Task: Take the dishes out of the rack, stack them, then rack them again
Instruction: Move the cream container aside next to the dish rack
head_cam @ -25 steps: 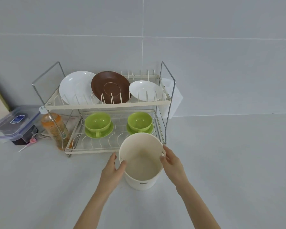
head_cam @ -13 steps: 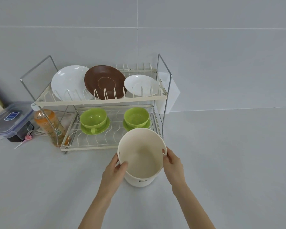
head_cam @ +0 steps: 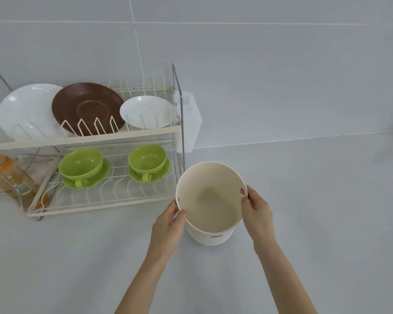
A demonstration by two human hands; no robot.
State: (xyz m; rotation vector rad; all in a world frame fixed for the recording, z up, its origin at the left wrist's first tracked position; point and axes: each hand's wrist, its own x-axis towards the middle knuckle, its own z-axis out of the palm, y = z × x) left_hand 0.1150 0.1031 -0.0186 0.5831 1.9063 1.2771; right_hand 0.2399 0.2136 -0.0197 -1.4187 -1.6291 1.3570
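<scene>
Both hands hold the cream tub [head_cam: 210,200] by its rim on the bench [head_cam: 304,223], right of the rack [head_cam: 104,201]: left hand [head_cam: 168,223], right hand [head_cam: 256,211]; it looks light, stiff, slightly slick; opposite rim holds suit it.

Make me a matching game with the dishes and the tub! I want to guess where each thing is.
Things:
1. brown plate
2. green cups
3. cream tub
4. orange bottle

Places:
A. lower shelf of the rack
B. between both hands
C. on the counter, left of the rack
D. upper shelf, between two white dishes

Pairs: 1-D, 2-A, 3-B, 4-C
</scene>
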